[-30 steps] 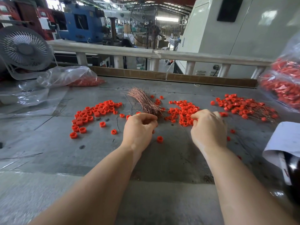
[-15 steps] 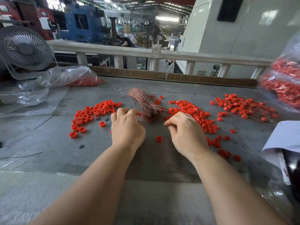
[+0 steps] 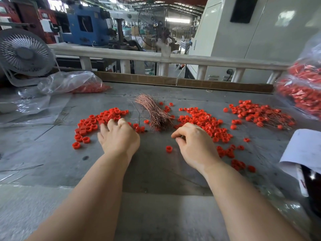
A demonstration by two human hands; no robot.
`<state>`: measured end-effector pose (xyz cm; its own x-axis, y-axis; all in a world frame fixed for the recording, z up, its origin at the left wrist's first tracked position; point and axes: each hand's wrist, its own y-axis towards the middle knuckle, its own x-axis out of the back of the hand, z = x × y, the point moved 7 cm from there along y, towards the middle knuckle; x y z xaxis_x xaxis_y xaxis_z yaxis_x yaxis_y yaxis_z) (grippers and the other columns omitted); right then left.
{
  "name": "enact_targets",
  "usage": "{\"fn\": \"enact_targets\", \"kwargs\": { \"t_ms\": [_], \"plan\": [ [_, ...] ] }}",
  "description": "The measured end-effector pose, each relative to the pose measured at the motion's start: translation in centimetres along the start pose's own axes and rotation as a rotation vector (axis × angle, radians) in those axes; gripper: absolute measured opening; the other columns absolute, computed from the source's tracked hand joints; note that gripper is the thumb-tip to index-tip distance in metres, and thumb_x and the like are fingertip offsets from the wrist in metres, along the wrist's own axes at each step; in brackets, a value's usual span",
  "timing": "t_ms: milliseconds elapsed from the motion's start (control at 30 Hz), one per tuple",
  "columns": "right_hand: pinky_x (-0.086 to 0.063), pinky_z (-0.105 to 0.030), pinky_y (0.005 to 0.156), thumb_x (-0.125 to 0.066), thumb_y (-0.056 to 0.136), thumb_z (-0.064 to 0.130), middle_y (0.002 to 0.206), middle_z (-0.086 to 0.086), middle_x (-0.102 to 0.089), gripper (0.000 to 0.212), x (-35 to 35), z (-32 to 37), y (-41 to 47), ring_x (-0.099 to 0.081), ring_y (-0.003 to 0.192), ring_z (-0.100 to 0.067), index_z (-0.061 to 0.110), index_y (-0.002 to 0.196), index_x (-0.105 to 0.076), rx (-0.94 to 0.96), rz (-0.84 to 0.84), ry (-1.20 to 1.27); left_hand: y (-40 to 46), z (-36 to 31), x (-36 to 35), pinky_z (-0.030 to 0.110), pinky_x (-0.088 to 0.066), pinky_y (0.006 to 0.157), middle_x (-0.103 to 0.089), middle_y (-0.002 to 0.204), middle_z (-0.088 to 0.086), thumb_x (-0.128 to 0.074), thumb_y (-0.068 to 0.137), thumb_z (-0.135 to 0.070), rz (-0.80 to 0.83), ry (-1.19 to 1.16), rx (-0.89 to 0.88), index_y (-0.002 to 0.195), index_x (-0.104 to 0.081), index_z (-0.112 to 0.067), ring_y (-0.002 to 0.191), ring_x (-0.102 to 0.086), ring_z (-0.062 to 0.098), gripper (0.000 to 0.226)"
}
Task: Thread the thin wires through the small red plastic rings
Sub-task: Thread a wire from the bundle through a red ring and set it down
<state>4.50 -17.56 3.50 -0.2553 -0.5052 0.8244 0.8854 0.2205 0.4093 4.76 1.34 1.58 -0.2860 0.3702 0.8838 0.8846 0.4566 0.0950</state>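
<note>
The left hand (image 3: 119, 136), fingers spread loose, reaches into the left ring pile (image 3: 97, 122); the right hand (image 3: 194, 145) seems to pinch a wire. Next it needs one ring picked.

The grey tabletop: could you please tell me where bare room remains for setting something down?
Bare tabletop lies near-left, below the left ring pile, and behind the wire bundle. Crowded: around the middle ring pile and right ring pile.
</note>
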Motion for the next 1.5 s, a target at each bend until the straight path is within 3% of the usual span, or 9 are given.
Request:
{"fn": "enact_targets", "kwargs": {
  "t_ms": [100, 200, 333, 533, 733, 933, 1200, 1367, 1500],
  "plan": [
    [-0.035, -0.024, 0.081, -0.055, 0.090, 0.011, 0.100, 0.000, -0.062, 0.018, -0.1, 0.0, 0.0, -0.052, 0.099, -0.018, 0.016, 0.096, -0.071, -0.011, 0.008, 0.020, 0.4, -0.2, 0.1, 0.035, -0.027, 0.102, -0.046, 0.134, 0.017, -0.042, 0.087, -0.003, -0.046, -0.008, -0.096, 0.127, -0.049, -0.006, 0.124, -0.037, 0.035, 0.041],
    [-0.036, -0.025, 0.080, -0.055, 0.090, 0.011, 0.099, 0.000, -0.062, 0.018, -0.1, 0.0, 0.0, -0.053, 0.097, -0.019, 0.016, 0.095, -0.071, -0.021, 0.013, 0.034, 0.5, -0.4, 0.3, 0.031, -0.034, 0.092, -0.056, 0.122, 0.015, -0.046, 0.084, 0.002, -0.108, -0.061, -0.162, 0.115, -0.061, -0.008, 0.114, -0.047, 0.033, 0.036],
    [-0.036, -0.024, 0.078, -0.055, 0.090, 0.011, 0.099, 0.000, -0.062, 0.018, 0.0, 0.0, -0.1, -0.053, 0.096, -0.019, 0.015, 0.096, -0.071, -0.027, 0.018, 0.043, 0.1, -0.7, 0.9, 0.030, -0.036, 0.090, -0.056, 0.120, 0.014, -0.042, 0.082, 0.009, -0.189, -0.214, -0.188, 0.118, -0.061, -0.011, 0.113, -0.048, 0.031, 0.046],
    [-0.040, -0.027, 0.083, -0.056, 0.089, 0.009, 0.102, -0.001, -0.063, 0.018, 0.0, -0.1, -0.1, -0.054, 0.097, -0.020, 0.015, 0.097, -0.071, -0.040, 0.021, 0.061, -0.9, -3.3, 1.0, 0.015, -0.026, 0.066, -0.051, 0.094, -0.001, -0.053, 0.084, 0.002, -0.210, -0.345, -0.393, 0.090, -0.069, -0.014, 0.090, -0.055, 0.021, 0.024],
    [-0.040, -0.027, 0.081, -0.055, 0.089, 0.008, 0.100, 0.000, -0.064, 0.019, 0.1, 0.0, -0.1, -0.055, 0.095, -0.020, 0.016, 0.095, -0.072, -0.056, 0.015, 0.080, -1.9, -4.3, -1.0, 0.017, -0.030, 0.077, -0.057, 0.111, 0.005, -0.052, 0.083, 0.000, -0.039, -0.193, -0.468, 0.106, -0.068, -0.021, 0.104, -0.053, 0.023, 0.035],
    [-0.041, -0.026, 0.080, -0.056, 0.089, 0.009, 0.098, 0.002, -0.064, 0.018, 0.1, 0.0, -0.1, -0.056, 0.093, -0.018, 0.017, 0.094, -0.072, -0.064, 0.019, 0.098, -2.2, -4.6, -1.0, 0.020, -0.031, 0.089, -0.060, 0.123, 0.002, -0.050, 0.087, -0.002, -0.037, -0.134, -0.473, 0.119, -0.062, -0.021, 0.116, -0.050, 0.021, 0.039],
    [-0.042, -0.027, 0.082, -0.058, 0.086, 0.006, 0.099, 0.001, -0.064, 0.020, 0.1, -0.2, 0.0, -0.057, 0.093, -0.018, 0.017, 0.095, -0.071, -0.061, -0.003, 0.133, -3.4, -6.0, -0.5, 0.009, -0.030, 0.082, -0.068, 0.109, -0.002, -0.052, 0.087, -0.003, -0.002, -0.253, -0.581, 0.104, -0.071, -0.017, 0.105, -0.057, 0.015, 0.029],
    [-0.047, -0.027, 0.077, -0.055, 0.085, -0.003, 0.081, 0.013, -0.057, 0.038, 0.2, -0.1, 0.1, -0.051, 0.077, -0.009, 0.023, 0.110, -0.066, -0.042, -0.036, 0.264, -4.4, -6.9, -0.3, 0.006, -0.030, 0.077, -0.070, 0.101, -0.003, -0.058, 0.082, -0.002, 0.047, -0.313, -0.666, 0.095, -0.075, -0.016, 0.095, -0.059, 0.014, 0.025],
    [-0.047, -0.027, 0.086, -0.049, 0.084, -0.007, 0.094, 0.008, -0.067, 0.044, -0.2, 0.0, 0.1, -0.060, 0.092, -0.013, 0.024, 0.107, -0.069, -0.043, 0.021, 0.317, -5.0, -7.3, -0.3, 0.007, -0.032, 0.076, -0.070, 0.099, -0.002, -0.060, 0.079, 0.000, 0.081, -0.321, -0.716, 0.093, -0.076, -0.017, 0.093, -0.060, 0.015, 0.026]
  ]
}}
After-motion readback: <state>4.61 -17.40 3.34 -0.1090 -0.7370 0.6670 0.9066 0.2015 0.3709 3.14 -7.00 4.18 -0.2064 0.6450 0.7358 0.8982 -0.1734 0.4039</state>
